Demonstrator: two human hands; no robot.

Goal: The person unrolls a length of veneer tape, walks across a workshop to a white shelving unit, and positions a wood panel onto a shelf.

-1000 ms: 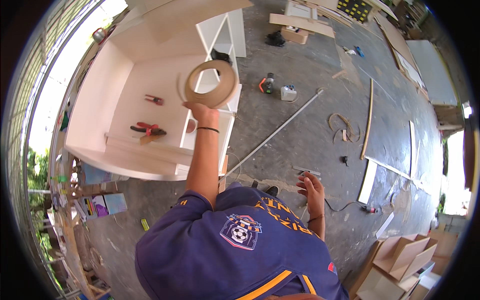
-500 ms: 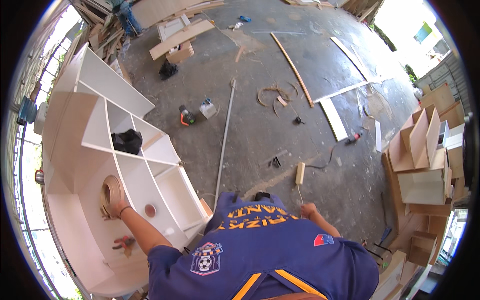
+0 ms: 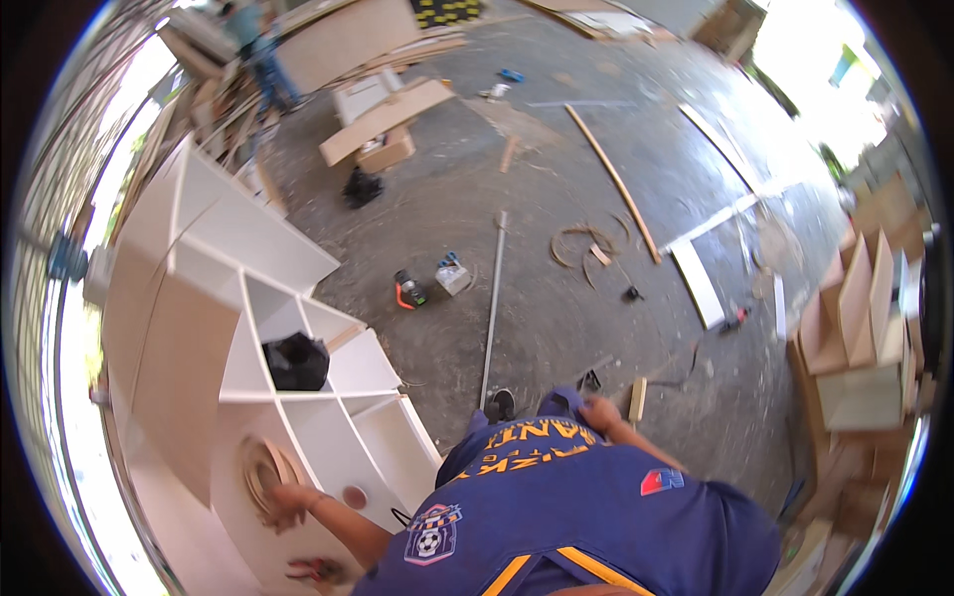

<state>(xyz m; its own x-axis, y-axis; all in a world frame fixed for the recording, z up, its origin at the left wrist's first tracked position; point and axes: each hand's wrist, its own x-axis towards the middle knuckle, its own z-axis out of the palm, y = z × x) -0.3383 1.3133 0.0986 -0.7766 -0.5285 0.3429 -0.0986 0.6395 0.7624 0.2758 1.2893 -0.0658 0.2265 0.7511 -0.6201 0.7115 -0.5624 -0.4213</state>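
Note:
My left hand (image 3: 288, 505) grips the near edge of a coiled roll of light brown edge banding (image 3: 260, 475), which sits on the side panel of a white cabinet (image 3: 316, 432). Beside that hand is a small round brown disc (image 3: 355, 496), and nearer to me lie red-handled pliers (image 3: 316, 569). My right hand (image 3: 599, 412) is closed in front of my body, near my lap and apart from the cabinet. What its fingers hold, if anything, is hidden. A pale wooden block (image 3: 638, 399) lies on the floor just right of it.
A black plastic bag (image 3: 296, 362) sits in a cabinet compartment. A long metal bar (image 3: 494, 313), a cordless tool (image 3: 408, 289) and a clear box (image 3: 453, 278) lie on the floor. Wooden cabinets (image 3: 845, 318) stand at right. Another person (image 3: 260, 60) stands far left.
The whole view has shifted, so the scene sits lower and further right. My right hand has come in from the wooden block toward my lap. My left hand stays at the roll.

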